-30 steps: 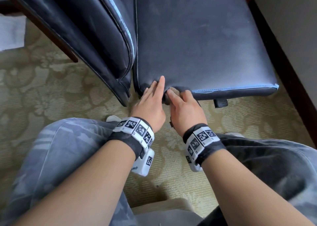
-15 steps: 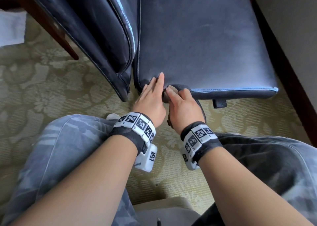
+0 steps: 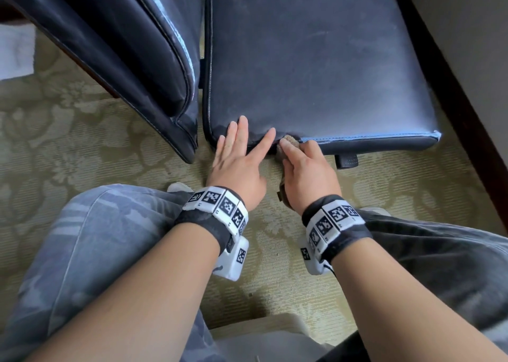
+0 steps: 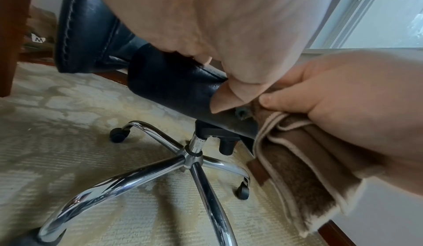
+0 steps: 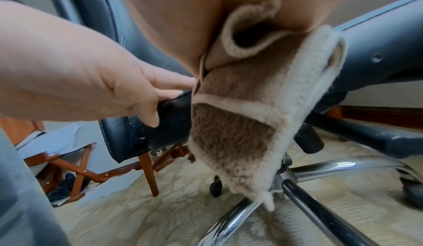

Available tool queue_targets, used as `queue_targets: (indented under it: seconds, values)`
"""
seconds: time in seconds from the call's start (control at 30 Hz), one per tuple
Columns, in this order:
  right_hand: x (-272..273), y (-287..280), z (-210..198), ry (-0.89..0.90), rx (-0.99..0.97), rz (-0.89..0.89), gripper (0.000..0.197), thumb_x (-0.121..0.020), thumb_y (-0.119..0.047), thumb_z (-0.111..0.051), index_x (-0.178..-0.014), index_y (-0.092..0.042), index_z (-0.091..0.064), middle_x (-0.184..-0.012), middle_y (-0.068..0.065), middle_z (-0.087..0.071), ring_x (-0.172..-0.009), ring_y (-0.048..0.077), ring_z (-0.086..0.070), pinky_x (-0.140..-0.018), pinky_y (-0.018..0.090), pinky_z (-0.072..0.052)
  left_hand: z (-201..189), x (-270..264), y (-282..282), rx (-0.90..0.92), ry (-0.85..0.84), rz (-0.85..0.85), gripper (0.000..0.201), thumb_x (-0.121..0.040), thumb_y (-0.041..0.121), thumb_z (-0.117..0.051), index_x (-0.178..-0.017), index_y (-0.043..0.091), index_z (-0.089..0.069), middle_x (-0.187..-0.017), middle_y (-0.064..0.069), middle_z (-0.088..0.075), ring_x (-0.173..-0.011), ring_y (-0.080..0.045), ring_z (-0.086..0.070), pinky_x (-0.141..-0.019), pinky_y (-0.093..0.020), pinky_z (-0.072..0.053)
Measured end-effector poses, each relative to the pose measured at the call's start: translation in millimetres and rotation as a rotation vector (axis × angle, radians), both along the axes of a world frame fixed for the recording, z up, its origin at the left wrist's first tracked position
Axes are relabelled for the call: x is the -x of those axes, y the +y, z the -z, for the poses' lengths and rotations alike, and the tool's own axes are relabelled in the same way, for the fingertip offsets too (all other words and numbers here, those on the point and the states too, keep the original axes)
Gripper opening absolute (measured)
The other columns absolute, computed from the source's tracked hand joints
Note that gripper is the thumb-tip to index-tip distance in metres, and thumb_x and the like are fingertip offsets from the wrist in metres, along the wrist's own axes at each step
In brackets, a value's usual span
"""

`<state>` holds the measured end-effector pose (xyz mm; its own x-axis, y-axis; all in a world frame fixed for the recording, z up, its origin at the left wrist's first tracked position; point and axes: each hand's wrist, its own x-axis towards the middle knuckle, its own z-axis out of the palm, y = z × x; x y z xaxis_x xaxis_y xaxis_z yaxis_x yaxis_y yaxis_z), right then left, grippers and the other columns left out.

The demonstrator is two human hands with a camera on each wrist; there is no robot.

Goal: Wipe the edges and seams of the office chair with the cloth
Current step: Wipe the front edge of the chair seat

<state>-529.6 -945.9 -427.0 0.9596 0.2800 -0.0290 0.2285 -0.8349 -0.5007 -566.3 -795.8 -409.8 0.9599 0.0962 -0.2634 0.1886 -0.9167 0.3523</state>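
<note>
The right hand (image 3: pixel 308 166) is gripping the cloth (image 5: pixel 240 123) against the chair (image 3: pixel 316 59) seat's six-o'clock edge; at its nine o'clock, the left hand (image 3: pixel 239 161) is resting flat, grip wide.

Pale patterned carpet (image 3: pixel 82 131), dark wooden baseboard (image 3: pixel 450 92) under a plain wall (image 3: pixel 467 18), wooden folding stand (image 5: pixel 75 166) beyond

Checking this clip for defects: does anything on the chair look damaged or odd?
Yes. The seat cushion is scuffed and whitish, and its front seam is worn pale blue, frayed at the right corner. The cloth sits against that seam.
</note>
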Motion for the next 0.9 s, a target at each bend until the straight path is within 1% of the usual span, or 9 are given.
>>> queue_targets:
  seconds: [0.2,0.27,0.37,0.47,0.6,0.67,0.73,0.77,0.9]
  values:
    - [-1.9,-15.0,0.5,0.014,-0.030,0.043,0.038,-0.103,-0.026,-0.049,-0.138,-0.036,-0.057,-0.110,0.002,-0.053,-0.086,0.033,-0.063,-0.071,0.042,-0.057,-18.0,-18.3,-16.9,-0.022,0.061,-0.068,0.090,-0.094,0.018,-0.050,-0.165,0.044,-0.002,-0.173,-0.008,0.021,-0.159,-0.025,0.022,-0.129,-0.043,0.011]
    - [-2.8,-15.6,-6.0,0.028,-0.041,0.019,0.038,-0.103,-0.026,-0.047,-0.139,-0.037,-0.055,-0.108,0.002,-0.052,-0.083,0.034,-0.062,-0.070,0.044,-0.056,-29.3,-27.7,-26.0,0.024,0.107,-0.029,0.080,-0.096,0.019,-0.048,-0.165,0.042,-0.014,-0.174,-0.003,0.017,-0.160,-0.024,0.019,-0.131,-0.044,0.001]
    - [-7.1,-23.5,-24.5,0.015,-0.090,0.001,0.038,-0.104,-0.025,-0.047,-0.138,-0.038,-0.055,-0.103,0.001,-0.049,-0.078,0.033,-0.061,-0.071,0.042,-0.056,-52.5,-47.0,-32.0,0.059,0.156,0.031,0.065,-0.100,0.022,-0.043,-0.162,0.039,-0.030,-0.176,0.003,-0.002,-0.162,-0.022,0.001,-0.128,-0.049,-0.019]
    - [-8.9,-38.1,-45.3,-0.037,-0.107,0.019,0.032,-0.103,-0.026,-0.050,-0.133,-0.032,-0.060,-0.105,0.002,-0.052,-0.080,0.033,-0.062,-0.072,0.041,-0.056,-75.0,-61.1,-32.1,0.045,0.139,0.062,0.059,-0.103,0.027,-0.043,-0.162,0.031,-0.034,-0.174,0.006,-0.015,-0.160,-0.020,-0.016,-0.127,-0.046,-0.024]
    - [-1.1,-50.5,-51.8,0.004,-0.065,0.029,0.034,-0.104,-0.029,-0.048,-0.136,-0.035,-0.056,-0.110,0.000,-0.051,-0.088,0.031,-0.062,-0.076,0.039,-0.055,-72.0,-53.7,-30.6,-0.023,0.207,0.081,0.053,-0.100,0.029,-0.044,-0.152,0.024,-0.039,-0.164,-0.007,-0.026,-0.150,-0.031,-0.027,-0.115,-0.052,-0.038]
    - [1.8,-46.0,-45.7,0.048,-0.043,0.060,0.035,-0.105,-0.030,-0.046,-0.138,-0.035,-0.055,-0.112,0.000,-0.051,-0.092,0.030,-0.062,-0.079,0.038,-0.054,-58.0,-41.1,-26.4,-0.023,0.269,0.047,0.063,-0.098,0.029,-0.046,-0.158,0.030,-0.027,-0.169,-0.009,-0.012,-0.155,-0.034,-0.014,-0.117,-0.054,-0.036]
    - [4.2,-32.9,-36.6,0.069,-0.048,0.054,0.038,-0.105,-0.030,-0.045,-0.142,-0.034,-0.054,-0.115,0.002,-0.052,-0.096,0.032,-0.062,-0.081,0.039,-0.054,-45.8,-30.5,-23.8,-0.025,0.290,0.045,0.077,-0.098,0.027,-0.049,-0.165,0.033,-0.011,-0.174,-0.007,0.011,-0.160,-0.031,0.009,-0.126,-0.052,-0.023]
    - [5.0,-24.8,-32.0,0.073,-0.055,0.044,0.039,-0.105,-0.029,-0.045,-0.144,-0.034,-0.053,-0.117,0.003,-0.053,-0.097,0.032,-0.063,-0.082,0.040,-0.054,-42.7,-26.8,-23.9,-0.031,0.279,0.050,0.081,-0.098,0.026,-0.050,-0.166,0.032,-0.007,-0.174,-0.008,0.017,-0.160,-0.030,0.015,-0.128,-0.051,-0.017]
    - [2.3,-3.7,-19.4,0.079,-0.034,0.049,0.039,-0.105,-0.030,-0.044,-0.142,-0.036,-0.052,-0.119,0.002,-0.053,-0.094,0.033,-0.064,-0.078,0.039,-0.054,-35.5,-24.0,-25.1,-0.048,0.230,0.053,0.082,-0.099,0.027,-0.049,-0.167,0.028,-0.004,-0.172,-0.015,0.019,-0.159,-0.034,0.018,-0.130,-0.051,-0.007]
